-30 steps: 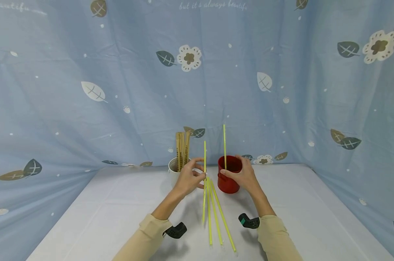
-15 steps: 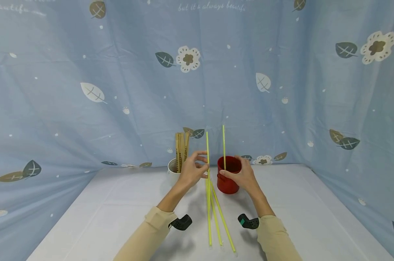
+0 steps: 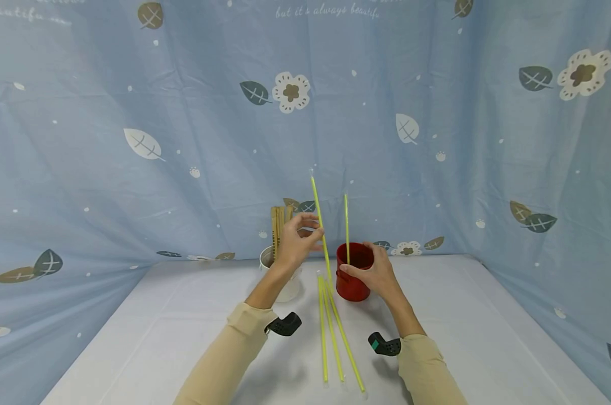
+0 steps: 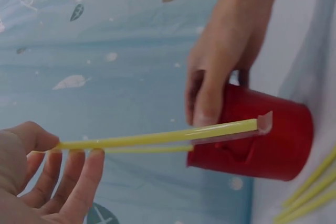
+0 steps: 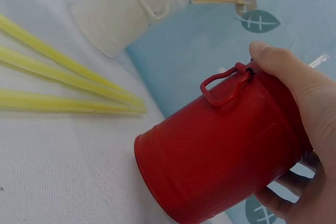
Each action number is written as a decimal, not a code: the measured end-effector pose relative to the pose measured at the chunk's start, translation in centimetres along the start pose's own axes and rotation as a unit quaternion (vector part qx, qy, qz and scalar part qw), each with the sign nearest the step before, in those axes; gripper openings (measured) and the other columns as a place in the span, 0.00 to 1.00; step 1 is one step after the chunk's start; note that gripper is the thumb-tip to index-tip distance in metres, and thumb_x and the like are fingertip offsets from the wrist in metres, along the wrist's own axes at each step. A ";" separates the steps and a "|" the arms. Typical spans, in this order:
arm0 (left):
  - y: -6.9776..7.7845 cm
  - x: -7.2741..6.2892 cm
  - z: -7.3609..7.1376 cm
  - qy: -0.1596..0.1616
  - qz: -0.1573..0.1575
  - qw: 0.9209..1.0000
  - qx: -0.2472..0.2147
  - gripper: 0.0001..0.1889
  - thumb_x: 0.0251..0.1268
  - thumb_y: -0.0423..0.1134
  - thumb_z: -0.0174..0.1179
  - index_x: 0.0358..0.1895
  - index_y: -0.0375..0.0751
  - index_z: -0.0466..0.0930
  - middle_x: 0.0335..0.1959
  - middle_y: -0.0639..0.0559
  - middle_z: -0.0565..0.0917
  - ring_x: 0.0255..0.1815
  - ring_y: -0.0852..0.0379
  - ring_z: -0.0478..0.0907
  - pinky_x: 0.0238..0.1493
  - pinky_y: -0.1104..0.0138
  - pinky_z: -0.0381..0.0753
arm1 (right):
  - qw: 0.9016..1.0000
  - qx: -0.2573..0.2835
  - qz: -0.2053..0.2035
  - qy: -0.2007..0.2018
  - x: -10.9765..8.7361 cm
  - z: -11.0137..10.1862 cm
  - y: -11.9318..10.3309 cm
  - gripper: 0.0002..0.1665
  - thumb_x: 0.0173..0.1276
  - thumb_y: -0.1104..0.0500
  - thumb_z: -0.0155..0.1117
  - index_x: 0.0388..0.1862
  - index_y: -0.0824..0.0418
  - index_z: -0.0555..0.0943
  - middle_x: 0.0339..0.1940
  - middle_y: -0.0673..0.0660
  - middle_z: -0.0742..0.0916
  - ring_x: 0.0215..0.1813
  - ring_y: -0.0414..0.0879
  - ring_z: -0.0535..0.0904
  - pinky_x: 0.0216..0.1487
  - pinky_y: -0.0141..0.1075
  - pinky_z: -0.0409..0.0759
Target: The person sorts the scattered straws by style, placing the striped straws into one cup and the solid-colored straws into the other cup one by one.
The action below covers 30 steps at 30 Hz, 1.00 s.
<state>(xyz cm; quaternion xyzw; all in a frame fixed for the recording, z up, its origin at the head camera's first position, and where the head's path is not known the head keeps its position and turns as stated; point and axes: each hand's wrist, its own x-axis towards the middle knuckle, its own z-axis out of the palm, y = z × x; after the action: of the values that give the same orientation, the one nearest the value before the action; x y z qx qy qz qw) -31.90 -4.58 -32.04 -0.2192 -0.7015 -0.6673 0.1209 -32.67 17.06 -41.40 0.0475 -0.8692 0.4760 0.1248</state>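
Observation:
My left hand (image 3: 299,241) pinches a yellow straw (image 3: 316,199) in a clear wrapper between thumb and fingertips. The straw leans, its lower end close to the left side of the red metal pail (image 3: 353,290). In the left wrist view that straw (image 4: 157,137) passes in front of the pail. My right hand (image 3: 377,275) grips the pail's rim, thumb on the near side; the right wrist view shows the thumb beside the handle (image 5: 223,90). Another yellow straw (image 3: 347,225) stands upright inside the pail. Several yellow straws (image 3: 333,337) lie fanned out on the white table between my forearms.
Behind my left hand stands a white pail (image 3: 288,291), partly hidden, holding several brown sticks (image 3: 275,230) with printing on them. A blue patterned curtain (image 3: 209,112) hangs along the table's back edge. A black device (image 3: 385,343) sits at each wrist.
My left hand has raised the straw from in front of the loose straws, upward and away, and its lower end has swung toward the red pail. My right hand stays on the rim.

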 end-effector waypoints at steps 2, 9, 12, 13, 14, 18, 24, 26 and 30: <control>0.4 0.4 0.0 0.004 0.010 1.000 -0.011 0.17 0.65 0.30 0.61 0.56 0.33 0.75 0.43 0.41 0.79 0.40 0.37 0.81 0.37 0.53 0.87 | 1.000 -0.001 -0.003 -0.001 0.0 -0.1 0.0 0.59 0.53 0.35 0.75 0.76 0.56 0.59 0.70 0.61 0.68 0.68 0.57 0.68 0.60 0.57 0.77; 1.4 1.6 0.3 0.015 0.030 0.999 -0.015 0.15 0.67 0.33 0.62 0.55 0.34 0.77 0.43 0.41 0.79 0.38 0.50 0.82 0.38 0.58 0.87 | 1.000 -0.002 -0.005 0.003 0.1 0.0 0.0 0.59 0.53 0.35 0.74 0.76 0.56 0.59 0.69 0.61 0.68 0.67 0.57 0.68 0.59 0.57 0.78; 1.7 2.1 0.6 0.016 0.045 0.999 -0.015 0.15 0.67 0.33 0.62 0.55 0.33 0.77 0.44 0.39 0.79 0.39 0.52 0.81 0.39 0.57 0.87 | 1.000 -0.004 -0.009 0.005 0.1 0.0 0.1 0.58 0.54 0.36 0.75 0.76 0.57 0.59 0.69 0.61 0.68 0.67 0.58 0.68 0.59 0.57 0.78; 1.7 2.2 0.8 0.017 0.053 0.998 -0.015 0.15 0.67 0.33 0.61 0.55 0.32 0.77 0.44 0.38 0.79 0.39 0.52 0.81 0.39 0.57 0.87 | 1.000 -0.006 -0.010 0.005 0.1 0.1 0.1 0.57 0.54 0.37 0.75 0.76 0.58 0.59 0.69 0.62 0.68 0.67 0.58 0.68 0.59 0.57 0.78; 1.8 2.4 0.9 0.019 0.059 0.998 -0.015 0.15 0.67 0.32 0.61 0.54 0.32 0.77 0.44 0.38 0.79 0.39 0.52 0.81 0.39 0.57 0.87 | 1.000 -0.006 -0.012 0.005 0.1 0.1 0.1 0.57 0.54 0.37 0.75 0.76 0.58 0.59 0.69 0.62 0.69 0.67 0.58 0.68 0.59 0.57 0.78; 2.1 2.8 1.3 0.032 0.068 0.997 -0.019 0.14 0.67 0.31 0.61 0.53 0.32 0.77 0.43 0.39 0.79 0.40 0.47 0.81 0.39 0.60 0.87 | 1.000 -0.002 -0.015 0.005 0.0 0.1 0.1 0.57 0.54 0.38 0.75 0.75 0.57 0.60 0.69 0.61 0.69 0.67 0.57 0.68 0.60 0.57 0.77; 2.3 3.2 1.9 0.032 0.067 0.997 -0.009 0.13 0.68 0.31 0.60 0.54 0.33 0.76 0.44 0.38 0.79 0.44 0.41 0.82 0.39 0.63 0.87 | 1.000 -0.008 -0.018 0.003 0.0 0.0 0.2 0.58 0.54 0.36 0.75 0.76 0.57 0.59 0.70 0.62 0.68 0.67 0.58 0.68 0.61 0.58 0.76; 2.1 3.3 2.1 0.031 0.066 0.997 -0.001 0.14 0.68 0.32 0.61 0.54 0.33 0.77 0.44 0.38 0.79 0.43 0.41 0.82 0.39 0.63 0.87 | 1.000 -0.009 -0.015 0.003 0.0 0.0 0.2 0.58 0.53 0.36 0.75 0.76 0.57 0.59 0.70 0.62 0.68 0.68 0.58 0.68 0.61 0.58 0.76; 1.7 3.5 2.5 0.025 0.054 0.998 0.011 0.15 0.68 0.34 0.62 0.55 0.35 0.77 0.45 0.36 0.80 0.45 0.41 0.82 0.40 0.61 0.87 | 1.000 -0.003 -0.012 0.002 0.0 0.0 0.1 0.58 0.53 0.35 0.75 0.76 0.57 0.59 0.70 0.62 0.68 0.68 0.58 0.68 0.61 0.58 0.77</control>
<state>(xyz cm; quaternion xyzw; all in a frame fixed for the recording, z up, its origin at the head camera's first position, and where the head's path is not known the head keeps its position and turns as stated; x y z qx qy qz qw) -33.89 -1.59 -29.10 -0.2385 -0.6928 -0.6573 0.1764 -32.67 17.08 -41.51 0.0565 -0.8696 0.4721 0.1328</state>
